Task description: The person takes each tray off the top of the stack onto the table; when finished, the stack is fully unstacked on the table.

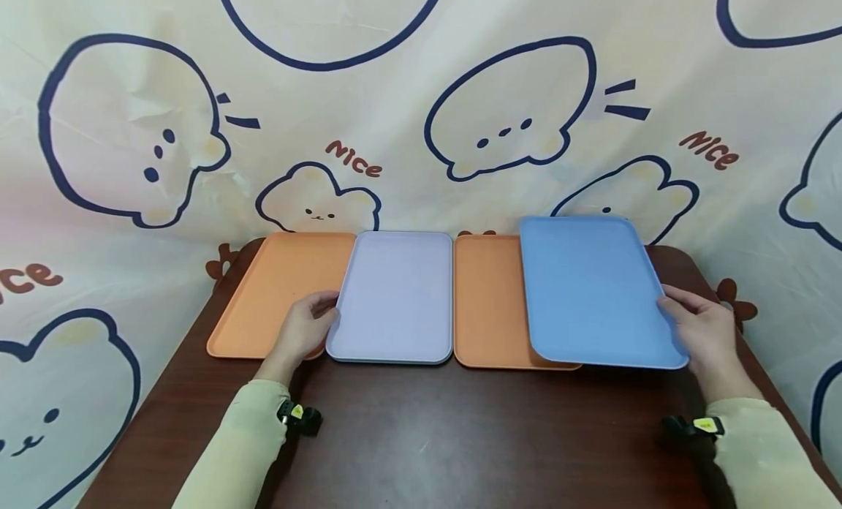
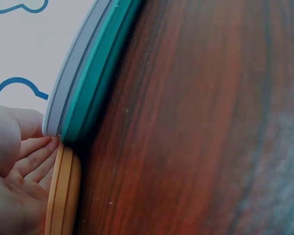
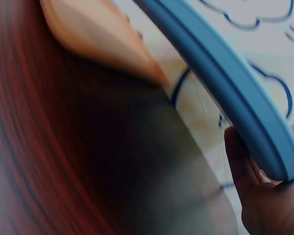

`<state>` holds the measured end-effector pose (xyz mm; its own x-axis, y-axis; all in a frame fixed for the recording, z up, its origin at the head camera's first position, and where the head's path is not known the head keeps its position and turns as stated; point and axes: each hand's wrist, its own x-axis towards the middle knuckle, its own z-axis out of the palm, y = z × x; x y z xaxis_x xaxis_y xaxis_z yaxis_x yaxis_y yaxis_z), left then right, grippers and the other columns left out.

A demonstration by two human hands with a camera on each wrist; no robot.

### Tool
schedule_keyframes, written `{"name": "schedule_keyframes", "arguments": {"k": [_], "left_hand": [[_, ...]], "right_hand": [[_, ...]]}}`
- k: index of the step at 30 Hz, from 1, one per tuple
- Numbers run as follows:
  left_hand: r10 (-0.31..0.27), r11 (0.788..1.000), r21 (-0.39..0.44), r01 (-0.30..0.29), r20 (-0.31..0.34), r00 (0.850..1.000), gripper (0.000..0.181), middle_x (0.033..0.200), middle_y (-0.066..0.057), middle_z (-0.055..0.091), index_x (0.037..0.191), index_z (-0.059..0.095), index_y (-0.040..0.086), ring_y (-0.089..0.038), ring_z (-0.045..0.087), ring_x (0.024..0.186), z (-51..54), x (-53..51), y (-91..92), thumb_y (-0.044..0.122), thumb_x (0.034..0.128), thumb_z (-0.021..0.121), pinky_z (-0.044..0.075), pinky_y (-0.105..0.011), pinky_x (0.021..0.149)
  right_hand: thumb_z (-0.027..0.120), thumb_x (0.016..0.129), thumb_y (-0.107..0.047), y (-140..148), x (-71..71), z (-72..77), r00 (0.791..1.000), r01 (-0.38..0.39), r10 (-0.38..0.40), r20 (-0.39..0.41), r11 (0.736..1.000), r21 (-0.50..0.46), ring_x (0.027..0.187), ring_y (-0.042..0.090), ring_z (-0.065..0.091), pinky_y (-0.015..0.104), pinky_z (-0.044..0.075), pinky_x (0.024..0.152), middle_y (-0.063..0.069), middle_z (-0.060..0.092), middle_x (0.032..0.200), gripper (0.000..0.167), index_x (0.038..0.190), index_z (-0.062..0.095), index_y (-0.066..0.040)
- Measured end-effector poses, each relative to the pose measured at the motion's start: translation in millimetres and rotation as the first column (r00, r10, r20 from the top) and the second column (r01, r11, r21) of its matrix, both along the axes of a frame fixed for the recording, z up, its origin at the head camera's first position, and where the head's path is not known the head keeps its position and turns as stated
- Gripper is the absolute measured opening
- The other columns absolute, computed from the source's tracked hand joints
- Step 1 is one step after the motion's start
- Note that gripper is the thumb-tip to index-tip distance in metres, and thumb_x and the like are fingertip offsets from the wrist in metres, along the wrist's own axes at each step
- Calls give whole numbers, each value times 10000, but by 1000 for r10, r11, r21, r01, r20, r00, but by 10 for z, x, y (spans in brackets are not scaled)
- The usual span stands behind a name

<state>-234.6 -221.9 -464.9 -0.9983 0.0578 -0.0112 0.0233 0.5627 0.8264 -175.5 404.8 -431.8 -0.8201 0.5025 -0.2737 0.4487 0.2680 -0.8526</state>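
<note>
In the head view, my right hand [image 1: 713, 337] holds a blue tray [image 1: 592, 289] by its right edge. The tray is raised off the table and overlaps an orange tray [image 1: 490, 304]. The right wrist view shows fingers and thumb on both faces of the blue rim [image 3: 235, 83]. My left hand [image 1: 305, 322] pinches the left edge of a lavender tray [image 1: 401, 297]. The left wrist view reveals a green tray [image 2: 93, 88] directly under the lavender one. Another orange tray [image 1: 276, 297] lies partly beneath my left hand.
All the trays are on or above a dark brown wooden table [image 1: 447, 436]. Behind it hangs a pale curtain [image 1: 408, 114] printed with cartoon bears. Each wrist wears a small black camera on a band [image 1: 299, 417].
</note>
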Motion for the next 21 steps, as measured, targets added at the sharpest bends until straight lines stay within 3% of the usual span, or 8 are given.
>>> {"name": "schedule_keyframes", "arguments": {"k": [8, 12, 15, 18, 21], "left_hand": [[11, 1000, 1, -11, 6, 1000, 423, 1494, -290, 622, 1478, 592, -57, -432, 583, 1433, -23, 3, 7, 87, 1080, 587, 477, -568, 1203], [13, 1000, 1, -13, 6, 1000, 421, 1490, -290, 624, 1475, 593, -59, -431, 585, 1431, -31, -2, 17, 85, 1079, 586, 477, -567, 1203], [6, 1000, 5, -6, 9, 1000, 423, 1493, -293, 620, 1477, 591, -60, -432, 582, 1432, -32, -5, 17, 82, 1079, 582, 475, -570, 1205], [3, 1000, 5, -3, 17, 1000, 428, 1499, -297, 614, 1483, 586, -60, -436, 575, 1437, -28, -10, 9, 85, 1081, 582, 469, -575, 1209], [8, 1000, 4, -8, 22, 1000, 433, 1503, -298, 610, 1488, 583, -58, -439, 573, 1439, -20, -16, -4, 89, 1080, 585, 465, -579, 1212]], "right_hand": [[582, 1090, -494, 568, 87, -111, 997, -12, 9, 70, 1000, 29, 1133, 126, 555, 147, 588, 633, 194, 237, 1790, 643, 1644, 445, -199], [583, 1072, -546, 788, 105, -177, 994, -15, 8, 108, 998, 60, 1189, 197, 535, 309, 643, 941, 194, 256, 1769, 668, 1645, 441, -234], [557, 1074, -569, 897, 92, -207, 991, -29, 17, 132, 995, 92, 1338, 370, 478, 550, 502, 1182, 230, 229, 1771, 718, 1660, 406, -183], [523, 1082, -583, 945, 60, -222, 988, -72, 53, 146, 989, 130, 1491, 511, 352, 686, 368, 1225, 264, 160, 1788, 769, 1662, 373, -100], [478, 1108, -550, 937, 9, -214, 984, -129, 104, 142, 974, 187, 1555, 567, 260, 729, 327, 1221, 310, 146, 1773, 761, 1644, 372, -20]]}}
